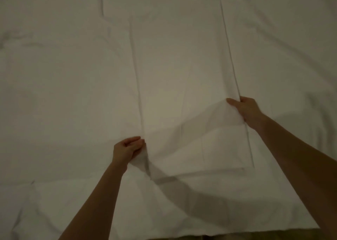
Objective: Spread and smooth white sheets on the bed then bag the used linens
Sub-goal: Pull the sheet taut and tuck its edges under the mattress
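One folded white sheet lies on the bed. Left hand and right hand each pinch one long edge; no containers visible.

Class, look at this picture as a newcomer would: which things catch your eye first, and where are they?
Two bare hands stand out against white cloth: the left hand low and centre, the right hand higher and to the right. Each grips an edge of a folded sheet, a long strip running up the middle of the bed.

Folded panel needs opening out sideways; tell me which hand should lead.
Probably the right hand: it grips the folded sheet at its loose right edge, further up. The left hand pinches the opposite edge.
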Demonstrator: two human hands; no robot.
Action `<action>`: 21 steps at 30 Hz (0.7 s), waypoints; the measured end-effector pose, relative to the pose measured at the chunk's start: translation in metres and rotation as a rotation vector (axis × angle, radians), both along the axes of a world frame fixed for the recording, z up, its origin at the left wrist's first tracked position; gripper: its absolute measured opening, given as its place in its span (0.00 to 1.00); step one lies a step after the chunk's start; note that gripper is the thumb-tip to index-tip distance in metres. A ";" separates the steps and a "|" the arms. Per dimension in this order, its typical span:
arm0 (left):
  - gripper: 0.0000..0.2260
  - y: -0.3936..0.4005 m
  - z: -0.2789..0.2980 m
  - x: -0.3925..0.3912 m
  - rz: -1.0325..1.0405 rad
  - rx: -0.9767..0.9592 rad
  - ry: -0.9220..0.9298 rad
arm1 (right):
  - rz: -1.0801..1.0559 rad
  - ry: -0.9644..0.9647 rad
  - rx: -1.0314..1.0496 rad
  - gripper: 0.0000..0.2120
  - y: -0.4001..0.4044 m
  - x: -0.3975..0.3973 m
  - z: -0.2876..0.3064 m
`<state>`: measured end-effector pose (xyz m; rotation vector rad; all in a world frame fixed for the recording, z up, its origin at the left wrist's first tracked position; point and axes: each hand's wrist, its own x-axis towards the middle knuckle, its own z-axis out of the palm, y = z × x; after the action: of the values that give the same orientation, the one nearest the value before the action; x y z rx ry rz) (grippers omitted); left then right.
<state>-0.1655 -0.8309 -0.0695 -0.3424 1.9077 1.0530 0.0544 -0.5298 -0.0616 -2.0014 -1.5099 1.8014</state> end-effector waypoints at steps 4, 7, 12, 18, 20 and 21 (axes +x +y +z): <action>0.14 0.006 0.016 0.008 0.117 0.083 0.121 | 0.091 -0.037 0.087 0.17 -0.001 0.000 0.009; 0.13 0.024 0.030 0.033 0.025 0.165 0.096 | 0.136 -0.042 0.138 0.16 -0.002 0.000 0.016; 0.21 0.043 0.035 0.053 -0.095 0.162 0.085 | 0.130 0.079 0.112 0.13 0.000 0.001 0.023; 0.28 0.059 0.040 0.046 -0.304 0.174 -0.018 | 0.114 0.301 -0.013 0.12 -0.005 -0.024 0.050; 0.31 0.063 0.039 0.041 -0.349 0.175 -0.049 | 0.081 0.377 -0.017 0.14 -0.012 -0.037 0.060; 0.32 0.064 0.040 0.037 -0.323 0.187 -0.054 | 0.065 0.422 -0.017 0.14 -0.016 -0.044 0.065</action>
<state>-0.1290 -0.7671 -0.0292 0.0433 1.7291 0.9826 0.0106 -0.5458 0.0037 -1.4617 -1.4390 2.0953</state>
